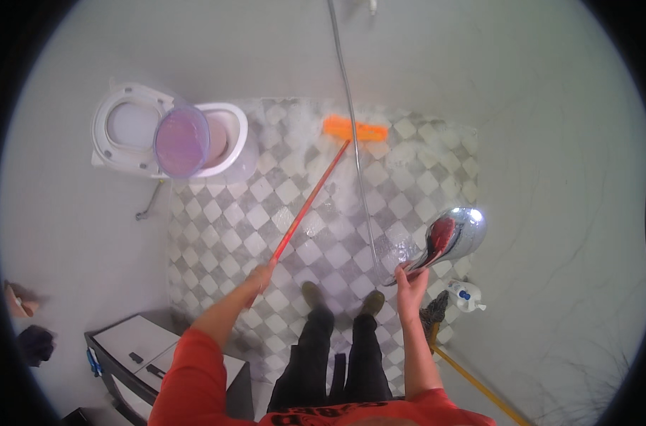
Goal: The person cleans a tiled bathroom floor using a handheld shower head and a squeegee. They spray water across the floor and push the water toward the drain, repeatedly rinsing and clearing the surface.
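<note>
My left hand (260, 280) grips the red handle (312, 197) of a broom near its upper end. At the far end of that handle an orange broom head (371, 131) lies on the wet, sudsy checkered tile floor (259, 239), close to the back wall. In my right hand (412, 282) is the neck of a large chrome shower head (464, 234), held out over the right of the floor. Its metal hose (345, 80) hangs from above and crosses in front of the broom head. The spray face of the shower head is turned away from view.
A white toilet (240, 120) stands at left with its seat raised and a translucent purple basin (181, 141) on it. At lower right are a white jug (466, 296) and a yellow-handled mop (477, 381). A cabinet (136, 343) stands lower left.
</note>
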Demonstrator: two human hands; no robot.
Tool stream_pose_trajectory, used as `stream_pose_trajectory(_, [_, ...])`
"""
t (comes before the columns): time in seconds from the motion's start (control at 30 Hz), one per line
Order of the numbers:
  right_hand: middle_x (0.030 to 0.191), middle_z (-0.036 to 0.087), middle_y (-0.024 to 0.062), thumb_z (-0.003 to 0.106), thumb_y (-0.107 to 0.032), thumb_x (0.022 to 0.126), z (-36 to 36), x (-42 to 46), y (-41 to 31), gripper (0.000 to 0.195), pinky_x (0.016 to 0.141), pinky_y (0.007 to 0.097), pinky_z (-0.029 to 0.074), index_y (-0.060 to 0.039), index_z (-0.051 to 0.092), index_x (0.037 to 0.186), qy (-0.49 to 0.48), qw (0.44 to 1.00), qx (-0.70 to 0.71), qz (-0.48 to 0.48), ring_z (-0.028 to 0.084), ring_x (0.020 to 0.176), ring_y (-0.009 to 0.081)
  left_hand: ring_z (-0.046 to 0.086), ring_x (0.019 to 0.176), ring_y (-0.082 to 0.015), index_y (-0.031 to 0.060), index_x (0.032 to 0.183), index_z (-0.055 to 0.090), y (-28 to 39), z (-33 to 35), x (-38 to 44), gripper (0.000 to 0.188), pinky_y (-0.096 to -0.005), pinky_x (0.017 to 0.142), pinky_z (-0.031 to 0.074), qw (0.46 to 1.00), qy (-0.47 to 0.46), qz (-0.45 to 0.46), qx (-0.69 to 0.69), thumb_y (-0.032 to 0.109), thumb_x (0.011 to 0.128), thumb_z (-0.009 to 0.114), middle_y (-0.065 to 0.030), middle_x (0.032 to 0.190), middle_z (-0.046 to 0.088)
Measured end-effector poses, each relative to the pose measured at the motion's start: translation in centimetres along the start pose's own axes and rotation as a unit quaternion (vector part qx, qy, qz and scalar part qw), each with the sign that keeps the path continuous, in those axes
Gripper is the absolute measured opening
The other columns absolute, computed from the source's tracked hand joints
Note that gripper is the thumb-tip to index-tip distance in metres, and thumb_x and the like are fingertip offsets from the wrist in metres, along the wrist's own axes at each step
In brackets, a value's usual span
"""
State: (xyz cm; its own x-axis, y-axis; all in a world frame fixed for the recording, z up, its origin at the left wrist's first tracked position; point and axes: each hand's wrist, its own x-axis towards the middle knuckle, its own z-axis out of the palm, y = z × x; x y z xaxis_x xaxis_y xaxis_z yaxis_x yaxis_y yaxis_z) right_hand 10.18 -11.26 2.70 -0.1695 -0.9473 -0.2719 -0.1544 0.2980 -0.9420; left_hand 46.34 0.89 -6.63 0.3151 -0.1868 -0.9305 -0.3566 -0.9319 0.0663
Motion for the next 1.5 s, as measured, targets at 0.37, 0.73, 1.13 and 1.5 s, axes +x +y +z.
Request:
stream_pose_trajectory(0.37, [0.077,0.051,0.0014,0.068,-0.009,0.08,5.1,-2.8,0.0,0.025,0.062,0.0216,0.039,-0.0047,0.044,0.085,-0.023,0.998,-0.05,-0.015,0.047,0.069,0.0073,0.054,0.104,-0.0454,-0.0022,0.117,0.056,-18.9,9.9,-2.8,0.073,-0.0502,0.091,0.041,0.988,-0.008,0.078,0.131,0.059,0.09,0.025,-0.0326,0.105,0.058])
stream_pose_trajectory(0.73, [0.082,0.054,0.0041,0.063,-0.004,0.082,12.0,3.2,-3.7,0.02,0.065,0.0217,0.04,-0.0051,0.043,0.086,-0.05,0.993,0.078,-0.067,0.05,0.07,0.0088,0.06,0.09,-0.0433,0.0018,0.098,0.064,-8.8,3.4,2.2,0.077,-0.0475,0.082,0.045,0.992,0.03,0.091,-0.083,0.067,0.086,0.025,-0.0258,0.097,0.062])
stream_pose_trajectory(1.13, [0.073,0.05,0.0,0.064,-0.008,0.081,16.2,17.6,-4.0,0.018,0.06,0.0218,0.038,-0.0042,0.047,0.086,-0.098,0.991,-0.014,-0.086,0.046,0.066,0.0076,0.058,0.085,-0.0475,-0.005,0.085,0.062,-17.5,1.7,-10.6,0.066,-0.0515,0.077,0.045,0.988,0.136,-0.014,0.069,0.051,0.094,0.027,-0.0306,0.087,0.061])
stream_pose_trajectory(1.5, [0.07,0.046,-0.0011,0.064,-0.009,0.079,18.0,29.1,-5.4,0.019,0.057,0.0232,0.037,-0.004,0.047,0.086,-0.191,0.977,-0.019,-0.093,0.043,0.063,0.008,0.063,0.076,-0.0389,0.0043,0.106,0.054,6.5,-2.4,-3.0,0.032,-0.0483,0.067,0.051,0.969,0.057,0.132,0.2,0.028,0.095,0.034,-0.0202,0.081,0.064])
